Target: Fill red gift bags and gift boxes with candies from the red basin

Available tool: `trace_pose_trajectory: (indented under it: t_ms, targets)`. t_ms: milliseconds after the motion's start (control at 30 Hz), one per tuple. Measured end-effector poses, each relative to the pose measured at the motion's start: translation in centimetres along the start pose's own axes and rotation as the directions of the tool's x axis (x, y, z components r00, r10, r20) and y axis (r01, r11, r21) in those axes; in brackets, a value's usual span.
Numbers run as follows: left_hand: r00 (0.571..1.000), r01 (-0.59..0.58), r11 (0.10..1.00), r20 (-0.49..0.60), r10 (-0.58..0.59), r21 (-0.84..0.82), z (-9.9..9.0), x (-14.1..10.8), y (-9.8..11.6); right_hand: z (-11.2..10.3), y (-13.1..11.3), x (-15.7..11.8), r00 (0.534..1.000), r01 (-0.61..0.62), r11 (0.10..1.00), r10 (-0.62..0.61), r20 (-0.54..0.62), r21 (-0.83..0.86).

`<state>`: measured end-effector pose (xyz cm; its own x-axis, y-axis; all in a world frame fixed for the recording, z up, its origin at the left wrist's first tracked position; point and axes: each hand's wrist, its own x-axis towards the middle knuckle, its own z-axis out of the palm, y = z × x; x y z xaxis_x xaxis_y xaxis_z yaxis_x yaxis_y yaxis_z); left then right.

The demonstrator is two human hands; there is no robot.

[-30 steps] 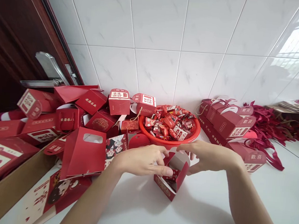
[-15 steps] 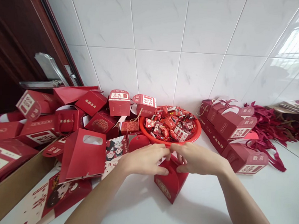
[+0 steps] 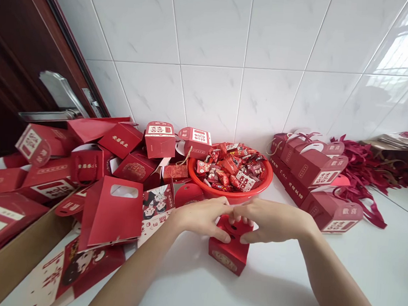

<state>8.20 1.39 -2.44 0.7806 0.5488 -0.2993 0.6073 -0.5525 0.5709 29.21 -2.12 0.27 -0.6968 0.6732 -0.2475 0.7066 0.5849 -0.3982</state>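
Note:
A small red gift box [image 3: 226,259] with a pale gold emblem on its front stands on the white tabletop [image 3: 271,290]. My left hand [image 3: 202,217] grips its top from the left, thumb on the near flap and fingers curled behind. From the right my right hand [image 3: 272,221] does the same, its thumb close to the other one. A round hole shows in the folded top between the thumbs; the fingertips at the back are partly hidden. Right behind the box sits a red plastic basket [image 3: 218,192] heaped with wrapped candies [image 3: 229,165].
Many red boxes and bags [image 3: 112,212] are piled on the left, beside a cardboard carton [image 3: 24,240]. Handled red boxes [image 3: 315,171] stand in a row on the right, near dark red ribbons [image 3: 356,172]. Behind rises a tiled wall [image 3: 208,97]; a door handle [image 3: 51,112] juts at far left.
The box's top flaps, raised and slanted before, now lie flatter under my thumbs. My hands have stayed at the box, and the whole view has shifted slightly.

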Motion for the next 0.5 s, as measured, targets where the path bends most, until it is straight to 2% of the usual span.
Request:
trace_pose_trajectory:
  t_ms: [100, 167, 300, 433, 500]
  targets:
    - [0.977, 0.21, 0.973, -0.054, -0.206, 0.09, 0.3, -0.3, 0.7, -0.2, -0.1, -0.3, 0.996, -0.088, 0.996, 0.088, -0.028, -0.022]
    - [0.954, 0.294, 0.947, -0.101, -0.283, 0.13, 0.6, -0.4, 1.2, -0.3, -0.2, -0.6, 0.986, -0.157, 0.986, 0.154, -0.062, -0.063]
    - [0.917, 0.379, 0.91, -0.2, -0.344, 0.169, 1.5, 0.1, 2.0, 0.0, -0.7, -0.7, 0.963, -0.261, 0.962, 0.254, -0.091, -0.083]
    - [0.881, 0.432, 0.882, -0.296, -0.369, 0.19, 2.5, 0.6, 2.7, 1.2, -2.2, 0.2, 0.955, -0.295, 0.947, 0.288, -0.073, -0.129]
    - [0.875, 0.437, 0.879, -0.317, -0.366, 0.192, 2.8, 0.7, 3.0, 2.2, -3.0, 0.8, 0.952, -0.302, 0.934, 0.286, -0.107, -0.192]
